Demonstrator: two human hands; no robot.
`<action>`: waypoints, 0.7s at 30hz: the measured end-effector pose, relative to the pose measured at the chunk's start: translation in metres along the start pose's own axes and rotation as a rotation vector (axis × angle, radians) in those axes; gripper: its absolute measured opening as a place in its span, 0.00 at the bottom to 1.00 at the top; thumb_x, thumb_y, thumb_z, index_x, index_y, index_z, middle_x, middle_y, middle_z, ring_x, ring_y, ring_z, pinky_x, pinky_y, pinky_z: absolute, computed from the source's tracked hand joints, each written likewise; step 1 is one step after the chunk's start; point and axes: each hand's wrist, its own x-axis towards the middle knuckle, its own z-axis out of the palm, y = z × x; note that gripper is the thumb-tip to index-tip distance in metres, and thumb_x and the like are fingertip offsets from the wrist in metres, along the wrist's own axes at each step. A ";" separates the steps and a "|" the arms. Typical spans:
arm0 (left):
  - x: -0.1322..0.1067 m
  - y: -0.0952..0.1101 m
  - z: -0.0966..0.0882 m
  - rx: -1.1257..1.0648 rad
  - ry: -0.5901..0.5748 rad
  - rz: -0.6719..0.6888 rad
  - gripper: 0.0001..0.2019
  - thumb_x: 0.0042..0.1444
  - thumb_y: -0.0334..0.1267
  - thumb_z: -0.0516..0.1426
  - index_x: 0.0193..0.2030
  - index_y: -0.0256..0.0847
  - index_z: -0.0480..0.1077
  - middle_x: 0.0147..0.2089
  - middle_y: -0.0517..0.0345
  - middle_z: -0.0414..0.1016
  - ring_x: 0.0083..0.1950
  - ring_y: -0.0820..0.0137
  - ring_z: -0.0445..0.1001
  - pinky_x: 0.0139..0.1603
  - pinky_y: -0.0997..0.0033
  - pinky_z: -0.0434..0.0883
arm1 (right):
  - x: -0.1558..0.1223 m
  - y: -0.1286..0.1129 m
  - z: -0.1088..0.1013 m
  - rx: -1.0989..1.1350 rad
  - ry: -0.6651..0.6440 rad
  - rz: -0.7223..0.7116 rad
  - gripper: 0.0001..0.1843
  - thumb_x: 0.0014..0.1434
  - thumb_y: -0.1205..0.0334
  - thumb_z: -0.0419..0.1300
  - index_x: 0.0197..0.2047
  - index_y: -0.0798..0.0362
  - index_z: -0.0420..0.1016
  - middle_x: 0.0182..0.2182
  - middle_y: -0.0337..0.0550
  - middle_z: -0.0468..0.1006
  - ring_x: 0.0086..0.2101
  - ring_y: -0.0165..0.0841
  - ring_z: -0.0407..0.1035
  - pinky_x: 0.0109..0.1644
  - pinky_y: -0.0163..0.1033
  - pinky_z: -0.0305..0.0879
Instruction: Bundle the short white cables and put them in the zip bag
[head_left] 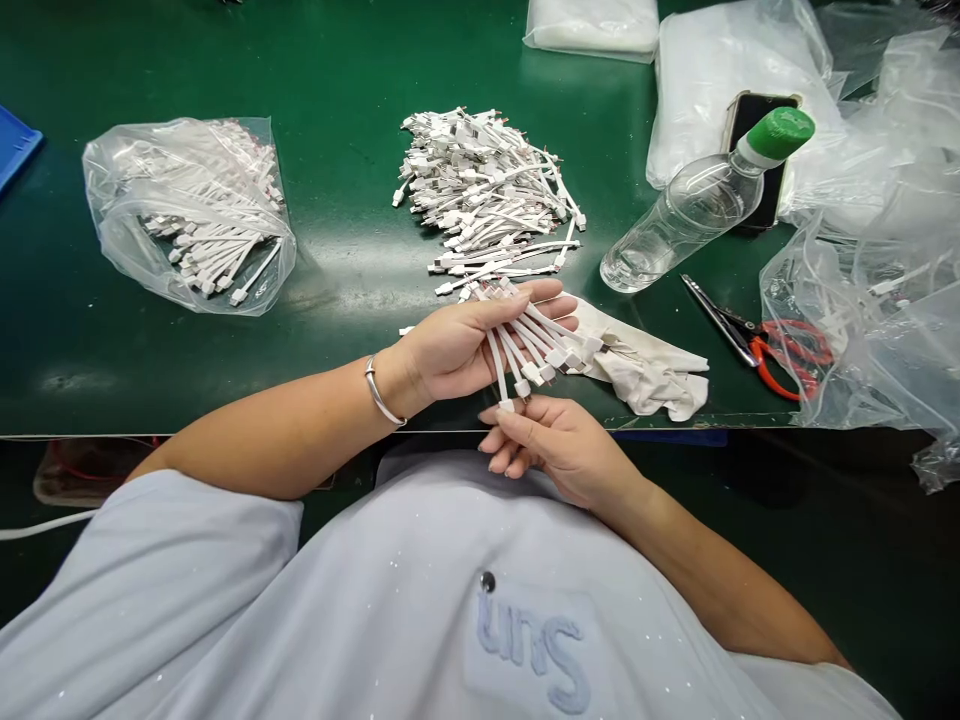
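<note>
My left hand [465, 345], with a metal bangle [381, 392] on its wrist, is shut on a fanned bunch of short white USB cables [532, 345]. Their connectors hang out past the fingers. My right hand [555, 440] is just below, its thumb and fingertips pinching the end of the lowest cable [501, 375]. Behind my hands lies a loose heap of similar white cables [487, 190]. A crumpled white cloth [645, 365] lies to the right of the bunch, partly under the connectors.
A clear bag of white cables [191, 215] lies on the green workbench [352, 60]. To the right are orange-handled scissors [780, 355], a plastic bottle with a green cap [697, 210], a phone [757, 160] and clear plastic bags [862, 310].
</note>
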 end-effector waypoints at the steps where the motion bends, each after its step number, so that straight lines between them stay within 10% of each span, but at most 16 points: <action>1: 0.000 0.000 -0.001 0.003 -0.008 0.004 0.16 0.64 0.32 0.47 0.54 0.33 0.69 0.50 0.48 0.78 0.60 0.62 0.71 0.67 0.55 0.60 | 0.000 0.001 0.000 -0.021 0.015 -0.017 0.20 0.47 0.47 0.70 0.32 0.58 0.77 0.24 0.42 0.80 0.22 0.25 0.73 0.24 0.27 0.68; 6: -0.006 -0.002 0.001 0.136 -0.062 0.091 0.12 0.62 0.32 0.51 0.44 0.36 0.74 0.49 0.50 0.78 0.58 0.61 0.73 0.64 0.54 0.63 | -0.003 0.000 -0.004 -0.060 -0.047 0.026 0.29 0.45 0.36 0.66 0.27 0.58 0.77 0.19 0.43 0.77 0.18 0.26 0.71 0.19 0.27 0.63; 12: -0.025 -0.009 0.010 0.964 -0.363 0.264 0.19 0.50 0.28 0.61 0.50 0.44 0.76 0.57 0.53 0.74 0.61 0.59 0.70 0.66 0.62 0.59 | -0.008 -0.005 -0.015 0.179 -0.238 -0.128 0.46 0.42 0.21 0.52 0.50 0.48 0.77 0.46 0.48 0.79 0.49 0.41 0.73 0.48 0.44 0.72; 17: -0.028 -0.017 0.009 1.240 -0.447 0.370 0.40 0.45 0.34 0.66 0.66 0.42 0.60 0.64 0.46 0.67 0.68 0.57 0.60 0.72 0.50 0.33 | -0.005 -0.007 -0.018 0.106 -0.188 -0.091 0.22 0.49 0.51 0.70 0.46 0.46 0.78 0.36 0.40 0.80 0.38 0.35 0.76 0.39 0.37 0.72; 21: -0.028 -0.006 0.008 1.124 -0.425 0.381 0.54 0.37 0.46 0.70 0.70 0.43 0.50 0.68 0.44 0.59 0.72 0.50 0.50 0.71 0.46 0.33 | -0.003 -0.009 -0.014 0.138 -0.144 -0.046 0.18 0.45 0.61 0.73 0.41 0.53 0.79 0.32 0.40 0.81 0.34 0.33 0.76 0.40 0.38 0.72</action>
